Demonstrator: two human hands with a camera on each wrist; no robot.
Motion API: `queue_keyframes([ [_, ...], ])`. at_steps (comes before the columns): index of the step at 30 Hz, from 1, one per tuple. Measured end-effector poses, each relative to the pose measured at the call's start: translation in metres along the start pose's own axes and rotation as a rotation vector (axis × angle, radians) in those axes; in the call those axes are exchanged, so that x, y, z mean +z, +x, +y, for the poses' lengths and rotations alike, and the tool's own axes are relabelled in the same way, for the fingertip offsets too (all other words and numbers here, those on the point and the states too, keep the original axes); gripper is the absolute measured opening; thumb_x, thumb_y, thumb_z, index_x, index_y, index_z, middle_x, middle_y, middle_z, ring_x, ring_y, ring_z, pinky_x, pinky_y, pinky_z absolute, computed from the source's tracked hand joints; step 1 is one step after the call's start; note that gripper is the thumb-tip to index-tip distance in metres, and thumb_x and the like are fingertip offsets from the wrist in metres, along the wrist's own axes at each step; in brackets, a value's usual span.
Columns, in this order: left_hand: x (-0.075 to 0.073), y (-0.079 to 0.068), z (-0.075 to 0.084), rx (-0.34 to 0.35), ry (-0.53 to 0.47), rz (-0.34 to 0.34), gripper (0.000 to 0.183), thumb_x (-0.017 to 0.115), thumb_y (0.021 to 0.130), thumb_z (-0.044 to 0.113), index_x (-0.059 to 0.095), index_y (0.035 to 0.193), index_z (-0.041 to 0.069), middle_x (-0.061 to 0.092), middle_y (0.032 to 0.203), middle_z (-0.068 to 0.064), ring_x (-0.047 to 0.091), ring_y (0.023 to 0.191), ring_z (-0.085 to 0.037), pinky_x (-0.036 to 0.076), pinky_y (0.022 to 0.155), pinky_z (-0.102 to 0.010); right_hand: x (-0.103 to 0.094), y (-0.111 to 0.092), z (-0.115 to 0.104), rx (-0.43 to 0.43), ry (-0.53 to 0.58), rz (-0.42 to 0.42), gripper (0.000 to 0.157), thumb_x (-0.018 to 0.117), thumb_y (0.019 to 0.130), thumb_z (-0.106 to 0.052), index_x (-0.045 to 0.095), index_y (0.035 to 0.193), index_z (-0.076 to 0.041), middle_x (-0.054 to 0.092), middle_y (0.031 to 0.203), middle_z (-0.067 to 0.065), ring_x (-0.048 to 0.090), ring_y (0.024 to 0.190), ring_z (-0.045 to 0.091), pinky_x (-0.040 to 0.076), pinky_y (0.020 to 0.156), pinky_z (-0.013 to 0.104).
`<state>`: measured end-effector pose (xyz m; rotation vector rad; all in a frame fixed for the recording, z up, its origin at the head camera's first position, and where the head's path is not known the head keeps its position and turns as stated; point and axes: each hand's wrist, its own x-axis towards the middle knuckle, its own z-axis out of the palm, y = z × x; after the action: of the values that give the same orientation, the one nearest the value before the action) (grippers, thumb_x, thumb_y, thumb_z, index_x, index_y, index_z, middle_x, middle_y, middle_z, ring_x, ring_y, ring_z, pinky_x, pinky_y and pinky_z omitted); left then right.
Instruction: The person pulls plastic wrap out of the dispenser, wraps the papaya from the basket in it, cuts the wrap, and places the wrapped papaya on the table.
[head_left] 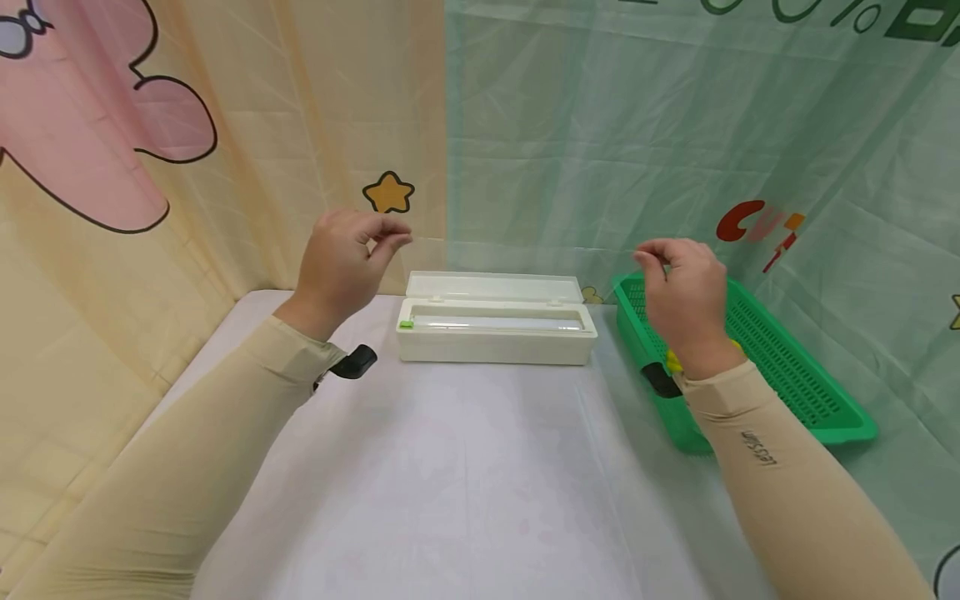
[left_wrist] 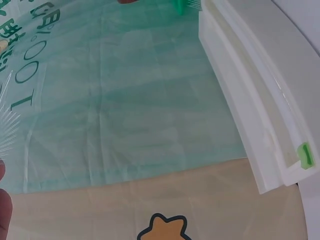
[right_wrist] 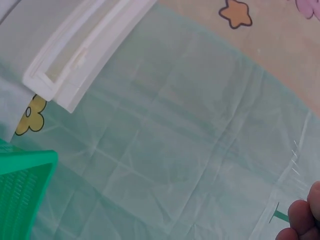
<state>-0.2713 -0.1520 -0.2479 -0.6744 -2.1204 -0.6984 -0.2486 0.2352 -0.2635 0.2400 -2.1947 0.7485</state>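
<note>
aloft: clear film (left_wrist: pixel 6 127) between two pinches

your left hand (head_left: pixel 341 267) and right hand (head_left: pixel 684 296) each pinch it, thumb against fingers — raised toward either side of the white box (head_left: pixel 495 348), lid (head_left: pixel 491 287) open, green basket (head_left: pixel 795 367) near your right.

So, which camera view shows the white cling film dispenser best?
The head view: the whole white cling film dispenser shows there unobstructed, raised lid included. The left wrist view crops it but shows the end with the green tab closely; the right wrist view shows the opposite end, the rest running out of frame.
</note>
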Motion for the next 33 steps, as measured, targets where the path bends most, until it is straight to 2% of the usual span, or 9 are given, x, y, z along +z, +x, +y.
queue_keyframes([
  [6, -0.006, 0.001, 0.004, 0.063, -0.026, 0.056, 0.011, 0.079, 0.094, 0.01, 0.081, 0.098, 0.0, 0.078, 0.084, -0.014, 0.055, 0.067, -0.028, 0.043, 0.079, -0.043, -0.005, 0.001, -0.001, -0.05, 0.01, 0.055, 0.024, 0.066, 0.104, -0.015, 0.076, 0.104, 0.007, 0.075, 0.101, 0.026, 0.062, 0.096, 0.04, 0.047, 0.091, 0.051],
  [10, -0.011, 0.003, 0.008, 0.098, -0.039, 0.088, 0.011, 0.078, 0.094, 0.009, 0.081, 0.097, -0.001, 0.079, 0.084, -0.015, 0.054, 0.066, -0.027, 0.04, 0.076, -0.041, -0.009, 0.002, -0.004, -0.075, 0.01, 0.089, 0.023, 0.067, 0.103, -0.013, 0.075, 0.103, 0.008, 0.074, 0.1, 0.026, 0.062, 0.094, 0.041, 0.046, 0.088, 0.044],
  [15, -0.016, 0.004, 0.011, 0.133, -0.041, 0.129, 0.009, 0.078, 0.095, 0.008, 0.08, 0.094, -0.001, 0.078, 0.084, -0.015, 0.054, 0.066, -0.027, 0.039, 0.075, -0.041, -0.014, 0.002, -0.009, -0.09, 0.04, 0.125, 0.023, 0.067, 0.103, -0.012, 0.074, 0.101, 0.01, 0.074, 0.097, 0.028, 0.06, 0.092, 0.043, 0.038, 0.083, 0.031],
  [22, -0.022, 0.006, 0.016, 0.158, -0.044, 0.174, 0.011, 0.078, 0.095, 0.01, 0.08, 0.093, -0.001, 0.077, 0.081, -0.016, 0.055, 0.066, -0.028, 0.038, 0.074, -0.039, -0.021, 0.002, -0.017, -0.093, 0.091, 0.167, 0.022, 0.069, 0.102, -0.011, 0.076, 0.1, 0.01, 0.074, 0.097, 0.027, 0.06, 0.093, 0.039, 0.037, 0.085, 0.026],
  [25, -0.025, 0.007, 0.02, 0.164, -0.045, 0.185, 0.013, 0.078, 0.096, 0.012, 0.081, 0.093, -0.001, 0.077, 0.081, -0.017, 0.056, 0.067, -0.028, 0.039, 0.076, -0.039, -0.024, 0.002, -0.021, -0.089, 0.102, 0.199, 0.023, 0.07, 0.102, -0.013, 0.077, 0.099, 0.009, 0.075, 0.096, 0.026, 0.06, 0.09, 0.029, 0.037, 0.085, 0.023],
  [30, -0.03, 0.007, 0.026, 0.163, -0.067, 0.205, 0.012, 0.079, 0.095, 0.011, 0.081, 0.093, -0.001, 0.076, 0.081, -0.018, 0.055, 0.067, -0.024, 0.038, 0.079, -0.036, -0.029, 0.001, -0.024, -0.092, 0.113, 0.226, 0.024, 0.07, 0.102, -0.015, 0.077, 0.099, 0.009, 0.074, 0.095, 0.026, 0.048, 0.09, -0.006, 0.037, 0.085, 0.02],
  [33, -0.032, 0.006, 0.03, 0.161, -0.089, 0.228, 0.011, 0.079, 0.094, 0.009, 0.081, 0.092, -0.001, 0.075, 0.079, -0.018, 0.055, 0.067, -0.023, 0.036, 0.08, -0.032, -0.032, 0.001, -0.025, -0.11, 0.126, 0.247, 0.025, 0.07, 0.102, -0.014, 0.076, 0.099, 0.01, 0.073, 0.093, 0.026, 0.045, 0.091, -0.015, 0.037, 0.086, 0.018],
])
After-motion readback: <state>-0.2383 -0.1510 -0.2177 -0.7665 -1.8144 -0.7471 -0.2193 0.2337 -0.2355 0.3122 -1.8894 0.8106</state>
